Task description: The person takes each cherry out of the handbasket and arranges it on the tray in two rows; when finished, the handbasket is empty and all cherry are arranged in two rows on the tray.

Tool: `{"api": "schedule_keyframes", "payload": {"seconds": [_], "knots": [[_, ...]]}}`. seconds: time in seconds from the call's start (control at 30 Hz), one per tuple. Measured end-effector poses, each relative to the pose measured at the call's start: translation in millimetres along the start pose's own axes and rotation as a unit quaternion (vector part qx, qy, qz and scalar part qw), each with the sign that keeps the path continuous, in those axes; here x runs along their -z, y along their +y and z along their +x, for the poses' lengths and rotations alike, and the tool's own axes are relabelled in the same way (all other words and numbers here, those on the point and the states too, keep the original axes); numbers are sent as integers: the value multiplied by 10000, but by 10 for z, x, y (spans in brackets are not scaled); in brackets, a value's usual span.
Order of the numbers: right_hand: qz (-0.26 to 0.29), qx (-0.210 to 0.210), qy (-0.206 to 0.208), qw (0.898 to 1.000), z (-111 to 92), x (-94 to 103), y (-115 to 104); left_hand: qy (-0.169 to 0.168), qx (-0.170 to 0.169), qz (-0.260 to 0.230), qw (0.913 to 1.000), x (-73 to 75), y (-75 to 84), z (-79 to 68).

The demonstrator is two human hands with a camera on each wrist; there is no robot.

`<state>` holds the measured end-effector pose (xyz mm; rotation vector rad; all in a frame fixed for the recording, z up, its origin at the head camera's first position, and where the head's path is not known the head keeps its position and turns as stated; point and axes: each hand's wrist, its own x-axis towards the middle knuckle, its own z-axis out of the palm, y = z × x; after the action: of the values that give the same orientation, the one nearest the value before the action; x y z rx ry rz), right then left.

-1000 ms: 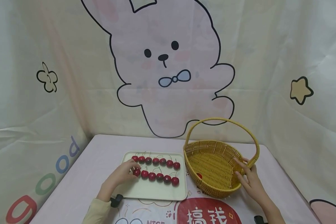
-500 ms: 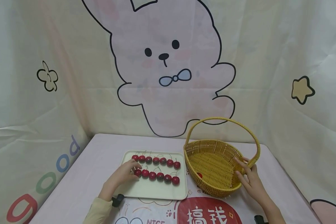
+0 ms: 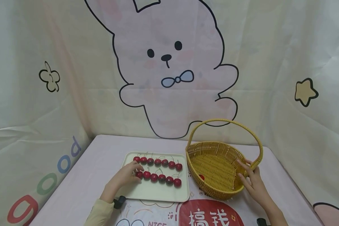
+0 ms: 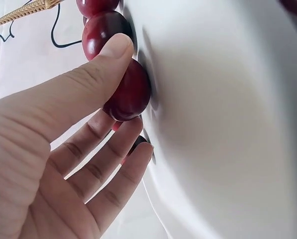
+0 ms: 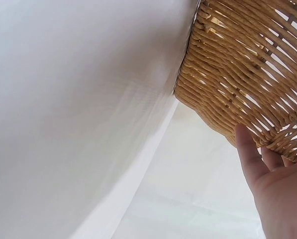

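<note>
My left hand (image 3: pixel 123 176) is at the left end of the front row of cherries on a pale tray (image 3: pixel 147 194). In the left wrist view its thumb lies on one side of the end cherry (image 4: pixel 132 94) and its fingers curl round the other side, pinching it against the tray. Another row of cherries with stems (image 3: pixel 157 162) lies behind. My right hand (image 3: pixel 253 183) holds the right rim of a yellow wicker basket (image 3: pixel 218 169) beside the handle's base. In the right wrist view the basket's woven wall (image 5: pixel 247 69) rises above that hand (image 5: pixel 282 199).
Inside the basket, at the front left, a red round thing (image 3: pixel 201 177) shows, partly hidden by the rim. The tall handle (image 3: pixel 223 120) arches over the basket. A printed red patch (image 3: pixel 210 213) marks the white tablecloth in front, and a cartoon curtain (image 3: pixel 175 106) hangs behind.
</note>
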<state>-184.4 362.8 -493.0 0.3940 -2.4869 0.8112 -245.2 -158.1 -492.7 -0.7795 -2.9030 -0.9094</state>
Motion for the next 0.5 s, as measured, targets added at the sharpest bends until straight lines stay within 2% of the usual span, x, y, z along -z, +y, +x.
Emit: {"api": "schedule_keyframes", "payload": {"seconds": [0.3, 0.5], "knots": [[-48, -15, 44, 10000, -6, -3, -18, 38, 70, 138, 9999, 24, 32, -9], [-50, 28, 69, 10000, -3, -11, -7, 188, 16, 338, 9992, 56, 84, -8]]}}
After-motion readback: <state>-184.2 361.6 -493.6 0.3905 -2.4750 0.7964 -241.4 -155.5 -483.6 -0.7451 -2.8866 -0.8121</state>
